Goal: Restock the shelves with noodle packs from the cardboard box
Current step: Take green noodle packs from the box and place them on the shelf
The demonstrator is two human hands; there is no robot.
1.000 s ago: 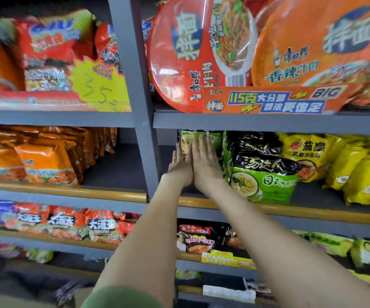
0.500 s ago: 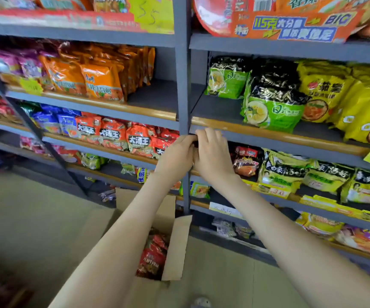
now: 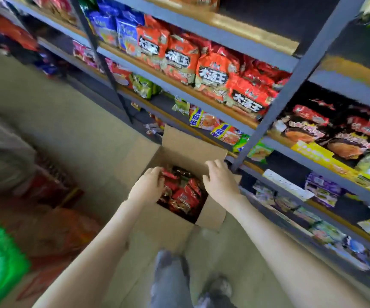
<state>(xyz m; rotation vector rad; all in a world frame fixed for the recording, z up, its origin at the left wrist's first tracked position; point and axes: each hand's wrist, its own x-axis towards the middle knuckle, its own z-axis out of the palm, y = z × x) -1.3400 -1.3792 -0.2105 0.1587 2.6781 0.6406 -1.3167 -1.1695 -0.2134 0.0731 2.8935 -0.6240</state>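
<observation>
Left hand (image 3: 148,185) first: my fingers were curled down over the near-left edge of the top pack (image 3: 168,174), grasping it, with my wrist above the left rim of the cardboard box (image 3: 175,141). My right hand (image 3: 219,183) was released, fingers loosely spread, over the box's right rim; I could not tell whether it touched the cardboard.

The noodle packs (image 3: 183,194) sat inside the box, which stood open on the floor (image 3: 79,121) just in front of the lowest shelves (image 3: 201,96). They were glossy crinkled pouches, mostly red with white lettering, and some were black. They lay crowded and tilted against one another, printed faces turned up towards me. Their long sides seemed to run from the near edge of the box towards the shelf side, though blur kept me from being sure of each one. The top pack lay higher than the rest, slanting up to the left.

The box itself ran lengthwise from me towards the shelves, its far flap upright, its right flap folded outward. Red-orange packs (image 3: 213,70) lined a shelf above it, beside a grey upright post (image 3: 290,85).
</observation>
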